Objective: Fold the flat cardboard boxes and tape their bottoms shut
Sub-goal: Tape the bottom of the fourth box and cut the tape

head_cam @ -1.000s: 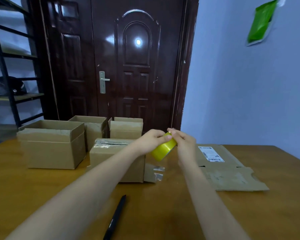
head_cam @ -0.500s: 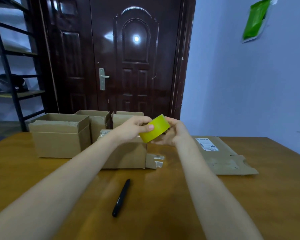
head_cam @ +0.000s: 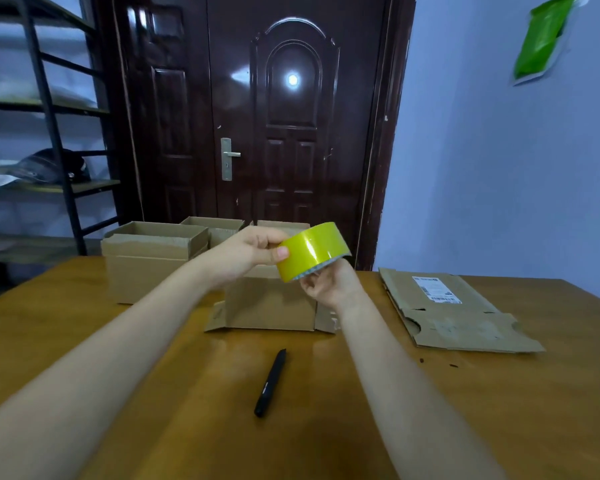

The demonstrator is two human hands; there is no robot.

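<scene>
Both hands hold one glossy yellow tape roll [head_cam: 311,250]: gripped by left hand [head_cam: 248,252], pinched underneath by right hand [head_cam: 329,284], above a matte cardboard box [head_cam: 269,304].

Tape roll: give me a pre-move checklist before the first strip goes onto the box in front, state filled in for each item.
1. Tape roll held firmly: ok, the left hand grips it in the air.
2. Tape end found: cannot tell; the right hand touches the roll's lower edge.
3. Nearest box folded and within reach: ok, it stands just beyond the hands.
4. Its bottom seam facing up: cannot tell, hands cover the top.
5. Black pen out of the way: ok, it lies nearer on the table.
</scene>
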